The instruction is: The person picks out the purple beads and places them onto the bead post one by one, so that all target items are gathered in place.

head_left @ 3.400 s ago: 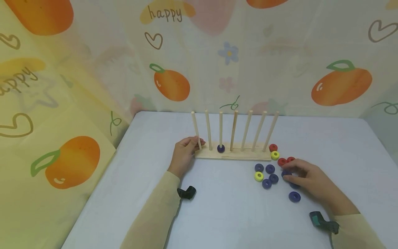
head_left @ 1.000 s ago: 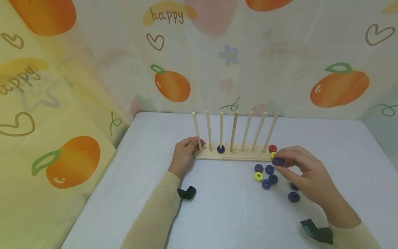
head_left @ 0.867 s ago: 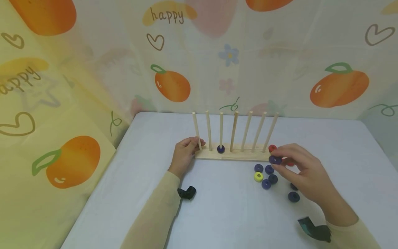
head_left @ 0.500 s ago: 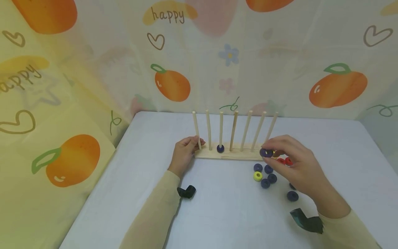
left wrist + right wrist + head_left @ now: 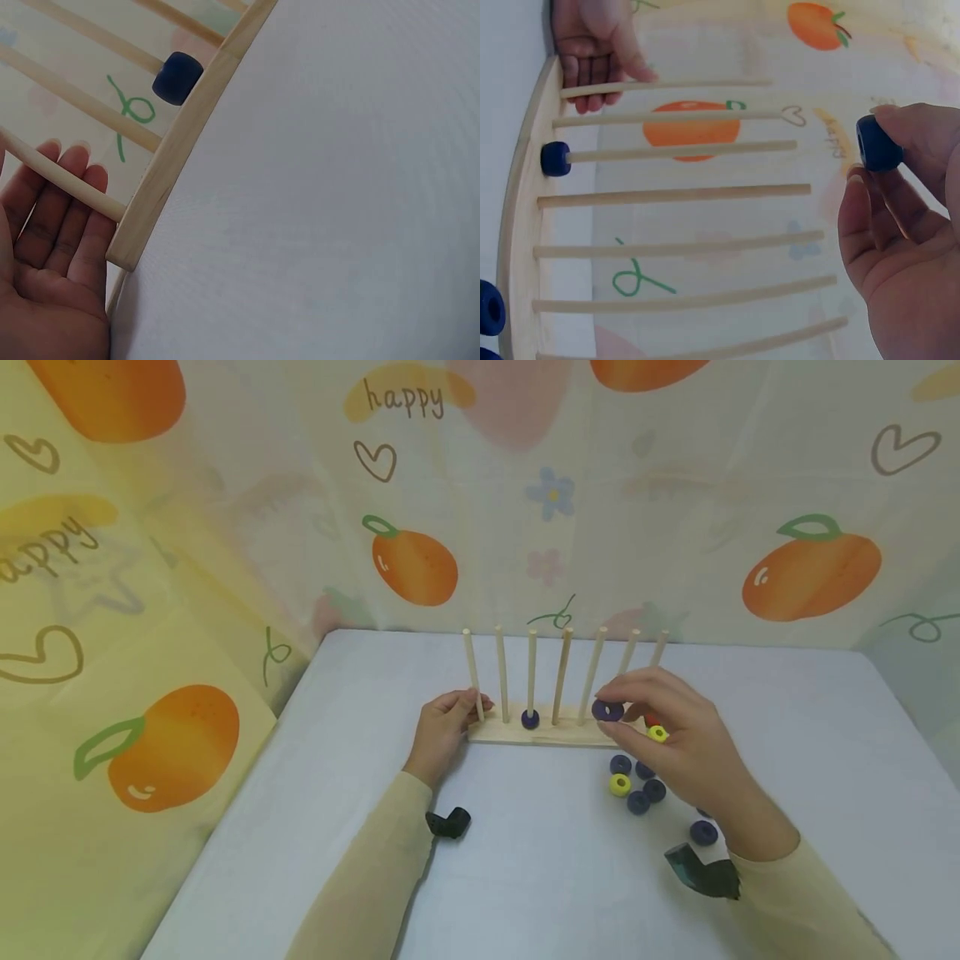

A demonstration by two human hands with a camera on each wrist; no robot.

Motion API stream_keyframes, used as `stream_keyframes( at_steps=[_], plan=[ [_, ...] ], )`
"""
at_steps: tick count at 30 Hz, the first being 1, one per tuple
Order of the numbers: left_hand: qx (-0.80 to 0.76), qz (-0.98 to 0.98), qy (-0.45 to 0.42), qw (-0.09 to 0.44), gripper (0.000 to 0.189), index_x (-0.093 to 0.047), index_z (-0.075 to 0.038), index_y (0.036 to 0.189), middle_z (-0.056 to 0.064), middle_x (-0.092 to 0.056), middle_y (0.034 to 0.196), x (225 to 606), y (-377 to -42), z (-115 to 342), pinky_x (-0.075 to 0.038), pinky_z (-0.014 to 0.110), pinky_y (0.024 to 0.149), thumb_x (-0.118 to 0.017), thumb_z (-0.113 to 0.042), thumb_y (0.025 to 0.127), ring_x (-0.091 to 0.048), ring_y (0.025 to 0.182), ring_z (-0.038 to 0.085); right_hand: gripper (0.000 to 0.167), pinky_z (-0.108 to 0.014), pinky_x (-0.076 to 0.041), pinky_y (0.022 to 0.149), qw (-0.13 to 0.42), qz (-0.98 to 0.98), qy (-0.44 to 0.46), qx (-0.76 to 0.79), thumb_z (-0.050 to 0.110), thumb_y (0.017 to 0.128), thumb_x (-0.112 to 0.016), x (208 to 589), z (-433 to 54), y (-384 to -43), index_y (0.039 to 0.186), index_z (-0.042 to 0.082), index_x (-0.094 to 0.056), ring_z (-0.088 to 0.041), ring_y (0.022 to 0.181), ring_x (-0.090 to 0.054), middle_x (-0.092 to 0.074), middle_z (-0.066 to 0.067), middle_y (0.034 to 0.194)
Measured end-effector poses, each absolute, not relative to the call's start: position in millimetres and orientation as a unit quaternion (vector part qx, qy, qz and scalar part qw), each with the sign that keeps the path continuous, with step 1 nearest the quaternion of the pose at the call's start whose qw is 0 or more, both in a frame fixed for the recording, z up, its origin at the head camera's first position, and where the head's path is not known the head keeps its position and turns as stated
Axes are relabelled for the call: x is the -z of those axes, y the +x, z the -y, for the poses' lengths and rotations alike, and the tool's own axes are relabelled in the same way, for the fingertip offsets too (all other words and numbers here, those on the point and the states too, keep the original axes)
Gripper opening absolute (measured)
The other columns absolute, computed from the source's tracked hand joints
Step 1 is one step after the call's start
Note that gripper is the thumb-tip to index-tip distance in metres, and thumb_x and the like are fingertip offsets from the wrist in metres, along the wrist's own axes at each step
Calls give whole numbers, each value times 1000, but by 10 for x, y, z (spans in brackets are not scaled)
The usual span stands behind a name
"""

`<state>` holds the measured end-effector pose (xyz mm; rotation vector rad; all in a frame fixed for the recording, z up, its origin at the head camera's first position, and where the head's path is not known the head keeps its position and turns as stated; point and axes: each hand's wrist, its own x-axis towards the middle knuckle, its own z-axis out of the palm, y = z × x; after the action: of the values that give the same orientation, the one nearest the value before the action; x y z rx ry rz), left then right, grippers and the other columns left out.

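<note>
A wooden peg rack [image 5: 543,737] with a row of upright pegs stands on the table. One dark blue bead [image 5: 530,720] sits at the foot of its third peg from the left. My left hand [image 5: 440,737] holds the rack at its leftmost peg [image 5: 71,182], thumb on one side and fingers behind. Between thumb and fingertips, my right hand [image 5: 678,735] pinches another blue bead [image 5: 880,144], its hole showing. In the head view this bead is raised in front of the right-hand pegs; the right wrist view shows it beyond the peg tips.
Right of the rack lie several loose beads: blue ones [image 5: 638,802], a yellow one [image 5: 619,785], and another yellow one [image 5: 657,733] beside a partly hidden red one. A further blue bead [image 5: 703,833] lies near the right wrist. A printed cloth [image 5: 480,510] hangs behind the white table [image 5: 525,860].
My right hand has picked up a blue bead from the loose ones and carried it up and left to the rack. The left hand has stayed at the leftmost peg.
</note>
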<state>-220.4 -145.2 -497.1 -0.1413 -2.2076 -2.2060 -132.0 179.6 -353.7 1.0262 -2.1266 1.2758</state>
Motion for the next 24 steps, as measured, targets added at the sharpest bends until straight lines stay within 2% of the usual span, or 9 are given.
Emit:
stream_keyframes(
  at_steps=[5,10,16,24],
  plan=[
    [705,707,-47,9,43,-81,-1,113,13,-79,112,4978,-2211,1453,-59,38,102,-69,-42,109,-73,114,28,47,-19,-58,85,237,771,381,-453,-16,80,-86,3465,-1705,-1387,122,2,-76,-21,102,-68,-73,-8,116],
    [702,711,-50,10,45,-81,-2,113,12,-79,112,4957,-2211,1449,-59,38,102,-68,-45,109,-73,115,27,43,-22,-60,83,248,750,403,-462,-18,81,-83,3398,-1595,-1490,120,-3,-75,-24,100,-69,-73,-12,115],
    [697,716,-45,12,48,-81,-2,113,11,-79,113,4952,-2201,1449,-59,36,102,-69,-48,108,-74,115,25,39,-25,-62,83,257,743,405,-467,-20,83,-83,3353,-1435,-1633,119,-7,-73,-27,105,-68,-72,-15,121],
    [700,712,-48,11,47,-80,-1,113,11,-79,113,4959,-2195,1454,-59,37,102,-69,-47,108,-74,115,26,34,-22,-61,84,232,757,380,-479,-19,90,-80,3316,-1300,-1833,121,-8,-72,-28,110,-66,-70,-15,122]
  ],
)
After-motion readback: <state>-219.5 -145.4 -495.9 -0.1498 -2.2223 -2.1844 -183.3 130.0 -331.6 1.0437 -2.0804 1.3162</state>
